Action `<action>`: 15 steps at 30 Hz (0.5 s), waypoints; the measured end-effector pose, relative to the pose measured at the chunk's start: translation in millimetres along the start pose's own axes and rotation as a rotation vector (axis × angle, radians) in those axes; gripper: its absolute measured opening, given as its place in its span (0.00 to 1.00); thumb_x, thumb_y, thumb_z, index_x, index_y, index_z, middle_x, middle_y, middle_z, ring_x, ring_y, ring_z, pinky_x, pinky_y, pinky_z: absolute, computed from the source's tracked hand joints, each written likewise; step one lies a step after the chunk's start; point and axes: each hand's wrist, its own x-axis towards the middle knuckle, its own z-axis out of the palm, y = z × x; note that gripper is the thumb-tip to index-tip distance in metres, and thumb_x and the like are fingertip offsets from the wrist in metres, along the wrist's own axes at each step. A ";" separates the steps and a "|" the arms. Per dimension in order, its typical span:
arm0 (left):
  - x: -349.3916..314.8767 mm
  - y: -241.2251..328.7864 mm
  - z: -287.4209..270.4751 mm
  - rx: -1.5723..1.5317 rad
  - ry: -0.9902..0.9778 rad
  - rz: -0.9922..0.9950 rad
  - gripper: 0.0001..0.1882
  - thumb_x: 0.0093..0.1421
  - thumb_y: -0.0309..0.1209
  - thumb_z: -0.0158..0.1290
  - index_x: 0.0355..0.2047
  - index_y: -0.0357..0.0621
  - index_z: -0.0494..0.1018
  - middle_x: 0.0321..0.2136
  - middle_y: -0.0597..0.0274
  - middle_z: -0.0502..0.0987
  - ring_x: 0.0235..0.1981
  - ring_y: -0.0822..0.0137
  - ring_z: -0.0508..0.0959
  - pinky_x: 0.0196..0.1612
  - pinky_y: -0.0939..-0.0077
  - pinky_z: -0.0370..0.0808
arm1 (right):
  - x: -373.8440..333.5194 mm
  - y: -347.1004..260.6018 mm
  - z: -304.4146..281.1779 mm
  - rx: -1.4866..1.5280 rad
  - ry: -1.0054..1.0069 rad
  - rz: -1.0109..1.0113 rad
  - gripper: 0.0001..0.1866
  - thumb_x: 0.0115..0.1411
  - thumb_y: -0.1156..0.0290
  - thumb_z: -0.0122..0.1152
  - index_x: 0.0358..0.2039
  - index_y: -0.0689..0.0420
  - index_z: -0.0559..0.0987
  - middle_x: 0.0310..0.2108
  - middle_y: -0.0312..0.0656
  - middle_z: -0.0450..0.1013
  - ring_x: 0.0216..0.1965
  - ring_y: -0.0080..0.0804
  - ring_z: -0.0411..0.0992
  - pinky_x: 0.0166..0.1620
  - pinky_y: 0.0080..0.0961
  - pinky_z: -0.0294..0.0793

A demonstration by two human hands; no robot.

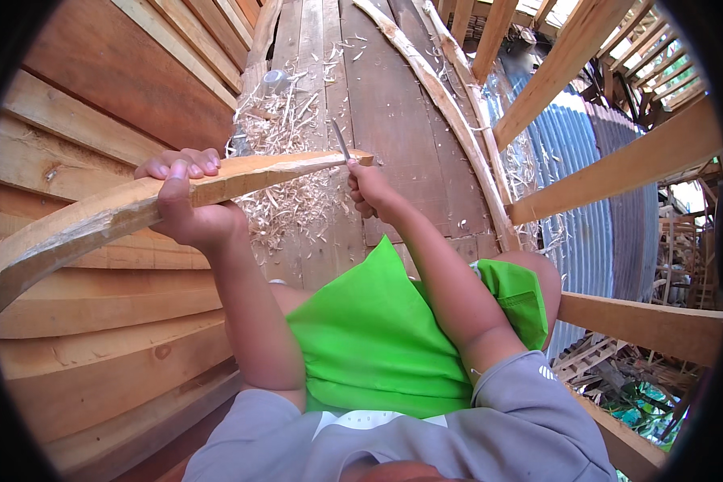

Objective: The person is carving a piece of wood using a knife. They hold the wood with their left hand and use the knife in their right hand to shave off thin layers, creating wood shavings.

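A long, curved piece of pale wood point(96, 210) reaches from the left edge to the middle of the view, its edges freshly cut. My left hand point(186, 193) is closed around it, thumb on the near side and fingers over the top. At the wood's right end, my right hand point(368, 191) grips a knife point(340, 138). Its handle is hidden in my fist. The blade points up and away, lying against or just over the wood's tip; I cannot tell which.
Wood shavings point(297, 210) lie heaped on the plank floor point(394, 193). Stacked boards point(104, 305) line the left side. Two long stripped poles point(438, 92) lie along the right, beside wooden railing posts point(610, 181) and corrugated metal sheets point(578, 241). A clear cup point(275, 80) sits among the shavings.
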 end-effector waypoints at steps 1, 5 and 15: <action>1.2 1.4 -0.2 0.038 0.001 0.000 0.08 0.47 0.29 0.49 0.26 0.52 0.61 0.17 0.68 0.61 0.20 0.72 0.64 0.31 0.72 0.65 | -2.7 -2.0 4.6 -0.018 0.034 -0.007 0.24 0.69 0.48 0.40 0.19 0.49 0.60 0.12 0.29 0.51 0.10 0.19 0.44 0.14 0.24 0.41; 0.1 4.2 -2.7 0.037 0.013 0.002 0.08 0.47 0.29 0.49 0.27 0.52 0.61 0.17 0.68 0.61 0.20 0.72 0.64 0.31 0.72 0.66 | -18.4 2.0 29.7 -0.060 0.043 -0.090 0.24 0.69 0.48 0.40 0.19 0.49 0.60 0.12 0.28 0.50 0.10 0.20 0.44 0.14 0.25 0.41; -1.2 3.0 2.2 0.022 0.008 -0.007 0.09 0.47 0.29 0.49 0.27 0.52 0.60 0.17 0.69 0.61 0.20 0.72 0.64 0.31 0.72 0.66 | 2.4 8.3 8.7 -0.061 0.101 -0.108 0.24 0.69 0.50 0.40 0.19 0.50 0.60 0.12 0.28 0.53 0.10 0.21 0.46 0.14 0.25 0.45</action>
